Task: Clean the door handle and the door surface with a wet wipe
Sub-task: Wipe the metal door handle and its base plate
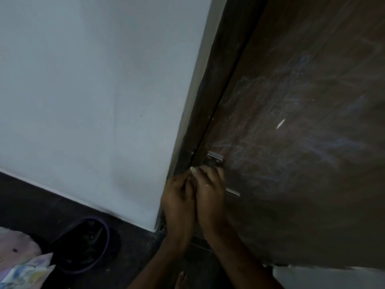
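While both hands were pressed together at the door handle point(214, 160), a pale wet wipe point(192, 170) was pinched in the left hand point(179, 197), likely for scrubbing; the right hand point(210, 188) grip could not be told

The picture is dim and bluish, with soft grain throughout. The wall point(93, 90) up and left of the hands is the brightest area, evenly lit with no hard shadow. The door point(302, 142) to the right of the hands is dark, its chalky smears only faintly visible. The floor point(41, 205) below left is nearly black. The left hand point(179, 203) and right hand point(210, 192) are slightly blurred. Straight edges bow toward the frame edges. A metal plate point(214, 160) just above the fingers catches a weak glint.
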The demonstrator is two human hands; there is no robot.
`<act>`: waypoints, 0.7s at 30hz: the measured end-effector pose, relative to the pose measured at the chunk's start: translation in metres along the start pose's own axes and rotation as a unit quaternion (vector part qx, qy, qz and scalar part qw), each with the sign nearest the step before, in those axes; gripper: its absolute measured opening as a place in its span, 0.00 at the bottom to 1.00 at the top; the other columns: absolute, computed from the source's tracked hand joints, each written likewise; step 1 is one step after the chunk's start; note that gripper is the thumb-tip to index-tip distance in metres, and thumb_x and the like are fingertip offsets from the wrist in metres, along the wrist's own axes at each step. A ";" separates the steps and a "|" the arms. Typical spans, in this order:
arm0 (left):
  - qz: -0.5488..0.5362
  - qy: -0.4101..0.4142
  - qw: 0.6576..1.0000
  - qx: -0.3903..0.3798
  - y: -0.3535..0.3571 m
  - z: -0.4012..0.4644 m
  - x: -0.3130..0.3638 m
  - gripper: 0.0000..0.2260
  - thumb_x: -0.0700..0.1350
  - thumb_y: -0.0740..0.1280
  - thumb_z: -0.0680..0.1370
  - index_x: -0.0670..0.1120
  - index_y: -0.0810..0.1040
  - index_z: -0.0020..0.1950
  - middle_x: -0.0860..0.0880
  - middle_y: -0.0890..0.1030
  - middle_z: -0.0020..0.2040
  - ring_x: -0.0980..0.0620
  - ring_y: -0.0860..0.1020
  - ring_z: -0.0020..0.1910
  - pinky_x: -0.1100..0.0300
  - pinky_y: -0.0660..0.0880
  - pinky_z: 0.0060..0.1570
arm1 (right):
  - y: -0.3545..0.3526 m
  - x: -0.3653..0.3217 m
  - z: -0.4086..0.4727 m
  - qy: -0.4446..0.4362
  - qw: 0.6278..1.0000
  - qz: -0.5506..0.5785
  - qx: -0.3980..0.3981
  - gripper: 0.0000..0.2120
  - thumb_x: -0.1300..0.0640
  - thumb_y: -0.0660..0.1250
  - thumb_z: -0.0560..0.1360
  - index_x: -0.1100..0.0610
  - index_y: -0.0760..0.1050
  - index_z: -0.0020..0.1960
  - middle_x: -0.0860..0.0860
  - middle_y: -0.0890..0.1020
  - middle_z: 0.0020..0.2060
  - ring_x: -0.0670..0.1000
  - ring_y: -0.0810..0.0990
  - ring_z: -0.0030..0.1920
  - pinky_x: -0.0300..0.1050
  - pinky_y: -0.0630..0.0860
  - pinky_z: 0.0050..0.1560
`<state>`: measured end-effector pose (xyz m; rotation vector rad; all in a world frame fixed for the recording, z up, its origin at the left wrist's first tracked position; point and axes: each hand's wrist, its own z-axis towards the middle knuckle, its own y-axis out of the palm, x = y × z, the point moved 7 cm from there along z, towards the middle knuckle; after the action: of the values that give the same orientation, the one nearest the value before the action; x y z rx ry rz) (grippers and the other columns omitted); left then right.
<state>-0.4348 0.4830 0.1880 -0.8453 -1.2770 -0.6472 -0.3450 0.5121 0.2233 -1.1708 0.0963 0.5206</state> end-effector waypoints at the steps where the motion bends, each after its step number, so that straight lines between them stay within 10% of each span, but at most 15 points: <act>1: -0.003 -0.012 1.000 -0.003 0.000 0.002 -0.004 0.10 0.41 0.66 0.81 0.52 0.84 0.58 0.55 0.83 0.50 0.64 0.79 0.48 0.73 0.73 0.45 | 0.004 -0.002 -0.002 -0.017 1.000 -0.021 -0.008 0.14 0.66 0.74 0.74 0.64 0.82 0.59 0.57 0.83 0.56 0.58 0.80 0.59 0.52 0.81 0.57; 13: -0.059 -0.025 0.998 -0.016 0.000 0.007 -0.013 0.11 0.42 0.66 0.81 0.53 0.84 0.60 0.58 0.84 0.54 0.65 0.80 0.53 0.66 0.76 0.54 | 0.006 0.005 -0.001 -0.023 0.996 -0.084 0.002 0.11 0.59 0.68 0.76 0.59 0.82 0.57 0.54 0.81 0.54 0.55 0.77 0.57 0.52 0.79 0.57; 21: -0.101 -0.047 0.993 -0.028 0.003 0.001 -0.007 0.19 0.40 0.64 0.82 0.66 0.80 0.46 0.68 0.83 0.43 0.68 0.81 0.44 0.77 0.72 0.38 | 0.007 -0.006 0.012 -0.016 0.984 -0.171 -0.056 0.07 0.57 0.70 0.75 0.56 0.83 0.51 0.52 0.82 0.56 0.54 0.80 0.55 0.48 0.80 0.52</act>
<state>-0.4344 0.4857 0.1803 -0.8062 -1.4482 -0.8136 -0.3556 0.5228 0.2236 -1.2572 -0.1623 0.2430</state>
